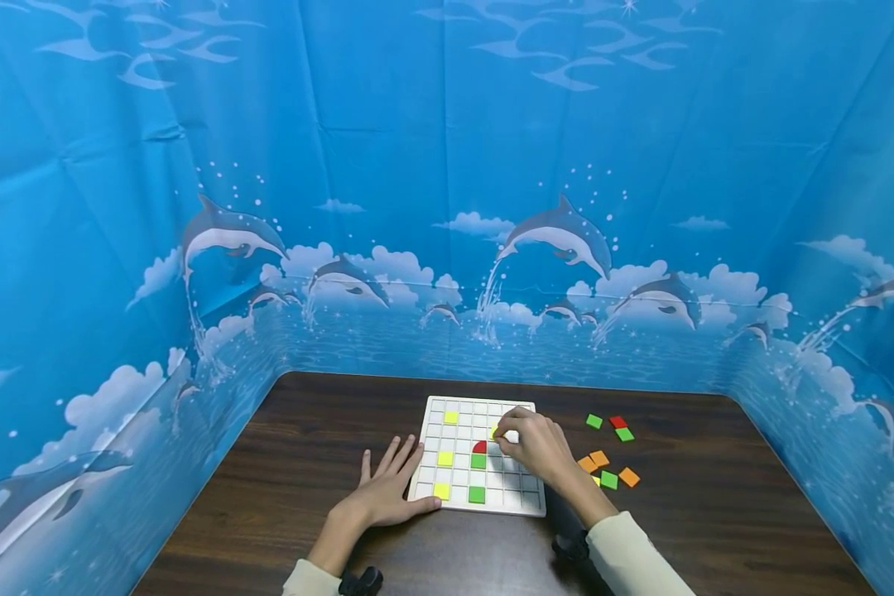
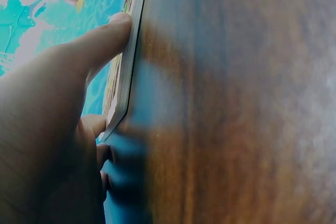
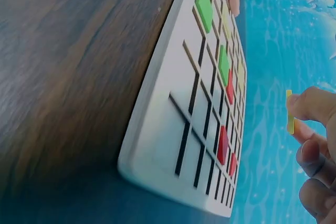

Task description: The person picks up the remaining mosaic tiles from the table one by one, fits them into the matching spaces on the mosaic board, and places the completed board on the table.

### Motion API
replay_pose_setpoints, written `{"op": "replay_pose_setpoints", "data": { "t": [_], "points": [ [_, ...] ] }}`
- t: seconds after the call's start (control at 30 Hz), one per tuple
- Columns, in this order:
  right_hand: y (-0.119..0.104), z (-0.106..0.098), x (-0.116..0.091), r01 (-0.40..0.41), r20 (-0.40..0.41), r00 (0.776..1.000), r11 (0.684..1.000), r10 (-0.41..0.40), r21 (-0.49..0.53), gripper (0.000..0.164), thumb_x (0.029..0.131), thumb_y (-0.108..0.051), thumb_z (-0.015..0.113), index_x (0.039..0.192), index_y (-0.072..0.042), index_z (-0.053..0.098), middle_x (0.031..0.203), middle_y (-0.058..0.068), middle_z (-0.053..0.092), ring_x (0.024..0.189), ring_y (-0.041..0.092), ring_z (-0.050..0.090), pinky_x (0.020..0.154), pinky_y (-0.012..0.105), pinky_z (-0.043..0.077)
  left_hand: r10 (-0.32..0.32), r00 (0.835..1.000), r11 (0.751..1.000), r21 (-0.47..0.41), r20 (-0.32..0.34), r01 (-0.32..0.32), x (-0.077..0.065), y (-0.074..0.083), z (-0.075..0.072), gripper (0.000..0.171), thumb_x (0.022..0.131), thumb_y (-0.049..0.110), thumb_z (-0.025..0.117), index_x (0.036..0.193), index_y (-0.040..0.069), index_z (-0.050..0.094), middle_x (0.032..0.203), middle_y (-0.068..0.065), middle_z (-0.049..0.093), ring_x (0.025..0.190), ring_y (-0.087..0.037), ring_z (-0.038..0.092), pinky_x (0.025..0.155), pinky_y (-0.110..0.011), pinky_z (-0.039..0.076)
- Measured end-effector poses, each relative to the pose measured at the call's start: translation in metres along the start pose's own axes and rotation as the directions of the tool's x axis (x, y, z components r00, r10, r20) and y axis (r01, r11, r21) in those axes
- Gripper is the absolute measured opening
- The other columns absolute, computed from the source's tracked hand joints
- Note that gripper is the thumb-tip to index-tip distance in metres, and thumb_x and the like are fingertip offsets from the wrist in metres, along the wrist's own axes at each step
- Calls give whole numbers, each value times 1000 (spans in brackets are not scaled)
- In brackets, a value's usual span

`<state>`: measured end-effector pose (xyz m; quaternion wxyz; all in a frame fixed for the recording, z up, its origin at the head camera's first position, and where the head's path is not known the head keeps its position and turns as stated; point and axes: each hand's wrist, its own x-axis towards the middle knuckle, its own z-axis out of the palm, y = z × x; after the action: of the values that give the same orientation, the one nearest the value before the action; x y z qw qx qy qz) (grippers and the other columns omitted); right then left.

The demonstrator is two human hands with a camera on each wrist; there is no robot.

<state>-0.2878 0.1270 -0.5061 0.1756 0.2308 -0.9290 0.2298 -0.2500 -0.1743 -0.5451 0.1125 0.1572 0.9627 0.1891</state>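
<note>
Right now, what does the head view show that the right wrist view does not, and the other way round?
Only the head view shows the loose flat tiles in orange, green and red, right of the white gridded board, and the cream sleeves.

Only the right wrist view shows two red flat pieces on the board's right half; the right hand probably hides them from the head camera.

Both show the board, its two green square tiles, the right hand pinching a thin yellow tile, and the dark wood-grain table.
</note>
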Motion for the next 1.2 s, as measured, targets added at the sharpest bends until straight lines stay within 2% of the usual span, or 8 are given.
{"op": "replay_pose_setpoints", "data": {
  "t": [0.4, 0.67, 0.87, 0.93, 1.2],
  "points": [
    [-15, 15, 15, 34, 39, 999, 999, -34, 21, 5, 90, -20, 86, 89, -23, 83, 108, -4, 77, 83, 14, 72, 56, 21, 43, 1, 1000, 1000, -2, -8, -1, -2, 2, -2, 106, 93, 79, 60, 172, 19, 23, 181, -6, 14, 168, -35, 6, 126, -77, -5],
    [-23, 22, 27, 39, 65, 997, 999, -40, 13, 3, 92, -22, 85, 90, -23, 84, 111, -3, 78, 83, 15, 72, 54, 21, 42, 10, 1000, 1000, -20, -8, -10, -2, 0, -2, 104, 94, 77, 60, 172, 19, 24, 181, -7, 14, 168, -36, 6, 126, -77, -6],
    [-26, 30, 36, 24, 85, 996, 1000, -25, 17, 3, 93, -24, 84, 92, -20, 85, 109, -3, 78, 84, 15, 73, 59, 24, 48, 31, 999, 998, -48, -21, -32, -3, -1, -3, 107, 93, 78, 60, 172, 15, 25, 180, -11, 16, 168, -39, 6, 125, -78, -9],
    [-27, 32, 38, 15, 98, 995, 1000, -17, 23, 3, 93, -23, 84, 93, -20, 85, 109, -3, 78, 84, 15, 73, 60, 25, 50, 50, 998, 997, -57, -32, -52, -3, -3, -1, 107, 93, 80, 59, 172, 16, 24, 180, -11, 15, 168, -39, 5, 123, -79, -10],
    [-31, 43, 43, 4, 147, 989, 1000, -8, 31, 6, 96, -25, 82, 96, -21, 86, 115, -2, 79, 97, 19, 76, 69, 31, 58, 41, 999, 997, -64, -33, -43, 1, -8, 5, 110, 90, 86, 56, 173, 22, 21, 182, -6, 11, 168, -37, 3, 125, -77, -11]
  ]
}}
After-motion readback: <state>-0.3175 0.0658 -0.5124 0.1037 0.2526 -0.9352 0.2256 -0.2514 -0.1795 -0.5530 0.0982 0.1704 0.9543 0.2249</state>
